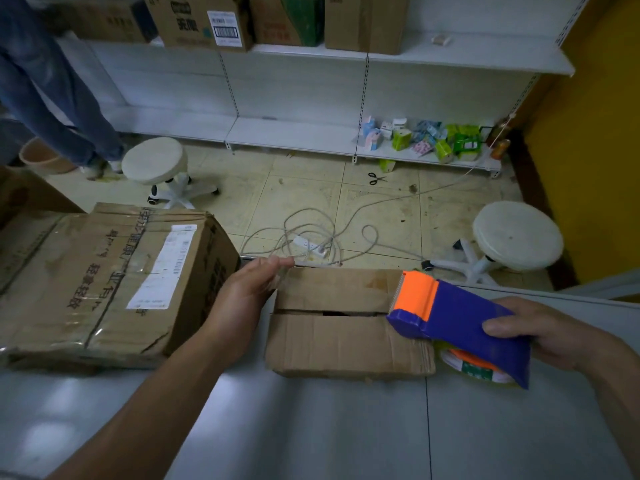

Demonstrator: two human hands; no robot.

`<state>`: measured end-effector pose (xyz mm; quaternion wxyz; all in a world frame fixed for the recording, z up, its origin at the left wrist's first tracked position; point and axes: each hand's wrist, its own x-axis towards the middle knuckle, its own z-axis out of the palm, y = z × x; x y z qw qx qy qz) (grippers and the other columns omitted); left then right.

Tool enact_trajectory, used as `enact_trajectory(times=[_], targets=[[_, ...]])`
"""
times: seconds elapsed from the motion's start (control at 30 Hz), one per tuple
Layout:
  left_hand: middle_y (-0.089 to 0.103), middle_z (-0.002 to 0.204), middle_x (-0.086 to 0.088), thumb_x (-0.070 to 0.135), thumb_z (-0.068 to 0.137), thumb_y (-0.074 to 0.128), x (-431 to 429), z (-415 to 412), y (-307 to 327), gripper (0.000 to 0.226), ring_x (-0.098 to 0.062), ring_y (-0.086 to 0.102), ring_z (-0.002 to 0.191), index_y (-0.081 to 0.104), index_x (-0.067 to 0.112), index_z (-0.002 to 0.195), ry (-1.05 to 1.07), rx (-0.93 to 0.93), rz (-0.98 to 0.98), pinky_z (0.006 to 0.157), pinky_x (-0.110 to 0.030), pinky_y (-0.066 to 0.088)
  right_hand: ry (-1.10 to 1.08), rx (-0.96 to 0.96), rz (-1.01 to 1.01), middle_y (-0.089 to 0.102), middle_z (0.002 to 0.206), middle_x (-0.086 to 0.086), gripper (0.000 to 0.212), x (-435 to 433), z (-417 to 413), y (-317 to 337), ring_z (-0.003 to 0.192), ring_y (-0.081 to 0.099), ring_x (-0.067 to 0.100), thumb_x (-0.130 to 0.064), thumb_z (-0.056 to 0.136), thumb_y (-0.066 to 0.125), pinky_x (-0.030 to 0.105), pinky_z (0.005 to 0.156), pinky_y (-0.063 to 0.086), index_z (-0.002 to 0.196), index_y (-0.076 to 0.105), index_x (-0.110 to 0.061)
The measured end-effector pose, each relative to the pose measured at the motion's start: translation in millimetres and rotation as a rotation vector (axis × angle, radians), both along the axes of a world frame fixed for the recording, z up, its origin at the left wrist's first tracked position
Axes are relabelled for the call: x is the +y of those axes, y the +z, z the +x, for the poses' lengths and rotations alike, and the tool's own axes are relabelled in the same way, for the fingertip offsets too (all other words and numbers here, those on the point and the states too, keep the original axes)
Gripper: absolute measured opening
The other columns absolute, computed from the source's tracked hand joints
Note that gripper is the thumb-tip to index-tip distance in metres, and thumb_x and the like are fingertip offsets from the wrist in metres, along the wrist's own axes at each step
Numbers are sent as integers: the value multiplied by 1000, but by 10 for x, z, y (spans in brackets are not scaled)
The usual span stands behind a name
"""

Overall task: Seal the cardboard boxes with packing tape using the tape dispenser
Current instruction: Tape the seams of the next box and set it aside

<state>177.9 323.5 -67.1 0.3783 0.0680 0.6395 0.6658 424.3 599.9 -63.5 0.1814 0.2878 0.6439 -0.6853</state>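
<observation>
A small cardboard box (346, 337) lies on the grey table (311, 427), its two top flaps meeting along a dark open seam. My left hand (247, 292) rests with straight fingers against the box's left end. My right hand (540, 329) grips a blue and orange tape dispenser (457, 327), whose orange cutter end sits over the right end of the seam. A tape roll (474, 367) shows under the dispenser. A larger taped cardboard box (104, 282) with a white label stands to the left.
Beyond the table's far edge lie a tangled white cable with a power strip (308, 244), scissors (375, 178) and two white stools (156, 161) (516, 233). White shelving holds boxes (201, 19) and small packets (429, 140). A person's legs (52, 88) stand at far left.
</observation>
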Motion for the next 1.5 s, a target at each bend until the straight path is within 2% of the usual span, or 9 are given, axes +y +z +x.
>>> enact_trajectory(times=[0.13, 0.27, 0.4, 0.53, 0.7, 0.83, 1.07, 1.23, 1.5], targets=[[70, 109, 6, 40, 85, 65, -76, 65, 97, 32, -11, 60, 113, 74, 16, 103, -10, 129, -36, 102, -34, 40, 47, -3, 43, 72, 96, 21, 90, -6, 6, 120, 76, 71, 25, -54, 26, 92, 23, 60, 54, 96, 72, -2], [69, 110, -2, 24, 94, 56, -146, 133, 166, 35, 4, 63, 95, 65, -6, 109, 42, 247, -29, 86, -22, 42, 90, -9, 99, 73, 89, 20, 70, 39, -21, 318, 71, 71, 23, -42, 33, 88, 21, 56, 52, 89, 74, -2], [72, 108, 3, 26, 95, 55, -280, 187, 182, 24, -12, 63, 108, 73, 11, 100, 57, 253, -48, 101, -35, 43, 160, -32, 169, 73, 93, 21, 67, 95, -136, 515, 78, 71, 27, -37, 45, 79, 21, 59, 54, 99, 70, 2], [71, 110, 10, 30, 96, 51, -341, 236, 195, 47, -17, 58, 119, 56, -13, 115, 40, 251, -12, 109, -45, 37, 208, -54, 208, 74, 94, 18, 49, 76, -282, 621, 79, 72, 26, -35, 51, 79, 20, 60, 53, 91, 76, -8], [69, 101, 15, 29, 101, 47, -149, 374, 180, 34, 8, 60, 99, 67, 2, 99, 197, 282, 20, 82, -13, 43, 250, -81, 231, 73, 93, 18, 54, 24, -381, 579, 80, 71, 26, -45, 47, 79, 22, 62, 53, 88, 76, -9], [69, 112, 14, 41, 100, 41, -61, 565, -6, 27, 3, 58, 103, 61, 35, 84, 221, 436, -80, 83, -22, 40, 257, -89, 238, 73, 93, 18, 60, 42, -359, 539, 80, 71, 27, -45, 47, 77, 22, 62, 53, 94, 73, -6], [72, 94, 18, 32, 105, 34, 0, 544, -266, 28, 5, 60, 91, 46, 36, 80, 326, 675, -198, 74, -14, 41, 252, -80, 218, 73, 93, 20, 57, 115, -332, 542, 78, 71, 28, -42, 48, 77, 22, 61, 53, 91, 74, -5], [57, 68, 3, 40, 98, 33, 27, 530, -307, 38, -2, 49, 62, 42, 8, 79, 428, 657, -183, 58, -23, 36, 260, -80, 208, 73, 92, 19, 49, 106, -383, 523, 78, 71, 27, -42, 48, 77, 22, 60, 54, 86, 76, -9], [75, 79, -1, 21, 107, 30, -40, 505, -306, 30, -5, 67, 104, 40, 12, 80, 329, 544, -51, 86, -10, 43, 312, -113, 261, 74, 94, 13, 85, 59, -442, 512, 82, 72, 25, -61, 33, 87, 22, 63, 54, 98, 72, -8]])
